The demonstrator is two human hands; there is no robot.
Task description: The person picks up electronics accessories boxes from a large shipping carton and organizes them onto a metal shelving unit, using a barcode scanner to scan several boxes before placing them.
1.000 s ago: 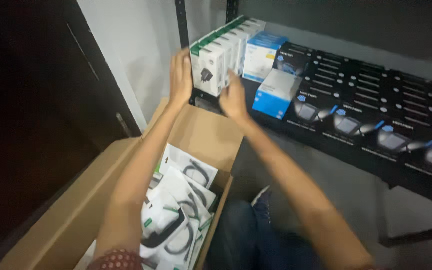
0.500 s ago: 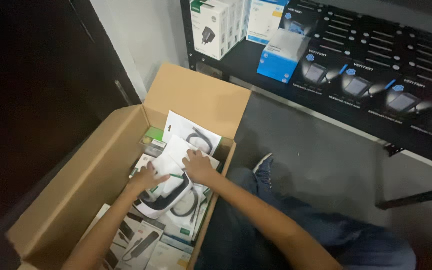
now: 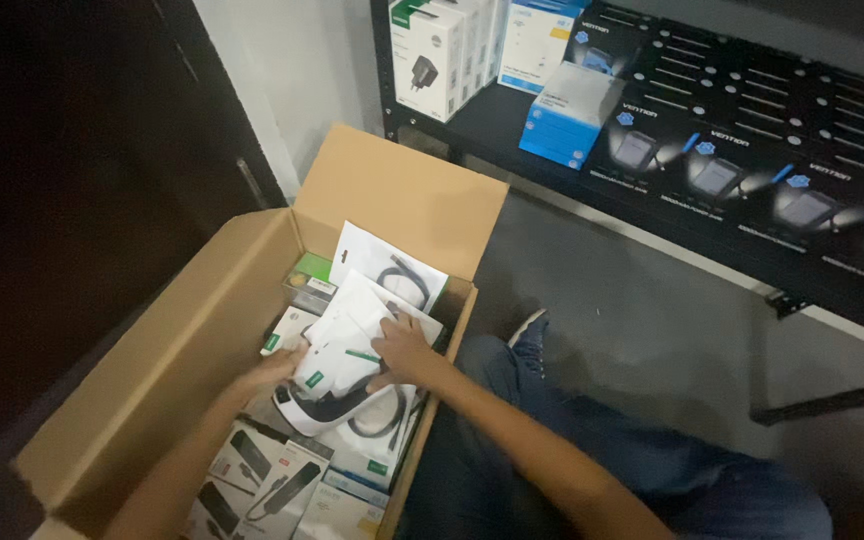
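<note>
Down inside the cardboard box, I'm gripping the white cable packet between left hand and right hand, both closed on its ends.

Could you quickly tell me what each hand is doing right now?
Left hand: closed on the white cable packets in the cardboard box.
Right hand: gripping the same packets from the other side.

Stockroom of an electronics shop. Evidence: black metal shelf from 12 to 3 o'clock, filled with rows of identical white charger boxes, blue boxes and black boxes; open cardboard carton at 7 o'clock on grey floor, packed with bagged cables
</note>
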